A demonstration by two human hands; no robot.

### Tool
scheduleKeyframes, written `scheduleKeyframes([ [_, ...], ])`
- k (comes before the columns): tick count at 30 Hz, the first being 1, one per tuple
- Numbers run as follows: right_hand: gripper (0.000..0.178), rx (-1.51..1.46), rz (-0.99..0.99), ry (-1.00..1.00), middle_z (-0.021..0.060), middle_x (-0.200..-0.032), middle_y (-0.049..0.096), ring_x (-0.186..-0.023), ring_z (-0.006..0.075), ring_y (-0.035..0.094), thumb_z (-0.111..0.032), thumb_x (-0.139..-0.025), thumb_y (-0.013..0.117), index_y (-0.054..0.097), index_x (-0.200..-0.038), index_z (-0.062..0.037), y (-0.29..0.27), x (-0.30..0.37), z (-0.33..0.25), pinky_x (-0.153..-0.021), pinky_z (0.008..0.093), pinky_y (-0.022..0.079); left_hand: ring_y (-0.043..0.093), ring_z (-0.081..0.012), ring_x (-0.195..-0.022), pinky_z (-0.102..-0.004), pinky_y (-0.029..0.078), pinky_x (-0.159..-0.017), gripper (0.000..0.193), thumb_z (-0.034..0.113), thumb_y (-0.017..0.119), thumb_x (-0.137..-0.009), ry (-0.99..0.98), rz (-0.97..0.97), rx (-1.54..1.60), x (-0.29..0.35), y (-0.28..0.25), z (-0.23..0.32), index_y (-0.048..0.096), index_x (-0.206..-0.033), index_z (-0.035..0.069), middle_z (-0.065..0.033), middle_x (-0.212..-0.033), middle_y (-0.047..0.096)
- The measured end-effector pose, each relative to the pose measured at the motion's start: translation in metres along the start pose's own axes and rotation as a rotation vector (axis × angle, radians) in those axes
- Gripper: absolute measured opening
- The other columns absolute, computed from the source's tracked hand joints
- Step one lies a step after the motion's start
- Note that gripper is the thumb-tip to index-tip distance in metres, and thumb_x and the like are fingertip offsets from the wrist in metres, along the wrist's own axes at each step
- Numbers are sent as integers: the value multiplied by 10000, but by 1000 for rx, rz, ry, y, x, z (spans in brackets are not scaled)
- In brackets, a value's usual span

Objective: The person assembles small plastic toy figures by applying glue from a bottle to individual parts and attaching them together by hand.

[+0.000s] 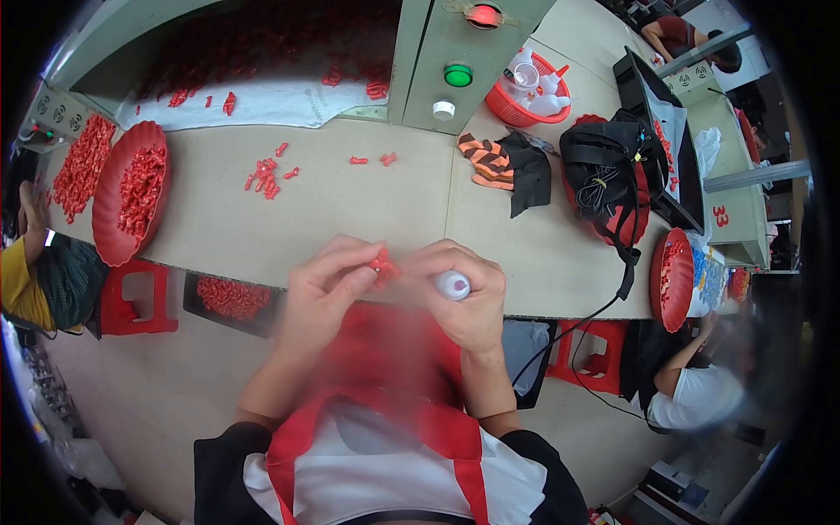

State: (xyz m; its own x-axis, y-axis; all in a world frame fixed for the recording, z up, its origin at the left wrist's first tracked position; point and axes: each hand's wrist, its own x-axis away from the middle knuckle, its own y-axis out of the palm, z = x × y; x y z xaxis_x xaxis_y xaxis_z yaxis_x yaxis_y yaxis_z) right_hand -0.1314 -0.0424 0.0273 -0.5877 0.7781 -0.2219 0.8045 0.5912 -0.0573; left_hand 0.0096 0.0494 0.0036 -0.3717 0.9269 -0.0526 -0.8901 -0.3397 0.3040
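Note:
My left hand (pixel 331 284) pinches a small glossy red piece (pixel 382 266) between thumb and fingertips, just above the table's front edge. Close beside it, my right hand (pixel 468 297) is wrapped round a white, bottle-like tool (pixel 452 285) whose round end shows a purple centre. The right fingertips reach toward the red piece; blur hides the tool's tip and whether it touches. Ahead on the table lies a loose cluster of similar red pieces (pixel 264 178). A few single ones, such as a red piece (pixel 388 159), lie to its right.
At left, a scalloped red bowl (pixel 107 219) holds many red pieces. Beyond stands a green-grey cabinet (pixel 429 74) with buttons. To the right are striped cloth (pixel 486 162), a black bag (pixel 604 162) with a trailing cable, and a red basket (pixel 503 109). People sit at both sides.

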Motion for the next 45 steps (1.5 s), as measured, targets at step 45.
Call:
scheduleKeyframes([
  [45,89,-385,-282,355,7,-774,567,-713,80,534,35,-660,692,646,-718,-15,0,-36,12,-636,215,414,612,-243,-914,-261,526,-758,418,80,626,-815,-485,-454,1144,-15,-40,-53,474,-1179,-59,-148,-1066,579],
])
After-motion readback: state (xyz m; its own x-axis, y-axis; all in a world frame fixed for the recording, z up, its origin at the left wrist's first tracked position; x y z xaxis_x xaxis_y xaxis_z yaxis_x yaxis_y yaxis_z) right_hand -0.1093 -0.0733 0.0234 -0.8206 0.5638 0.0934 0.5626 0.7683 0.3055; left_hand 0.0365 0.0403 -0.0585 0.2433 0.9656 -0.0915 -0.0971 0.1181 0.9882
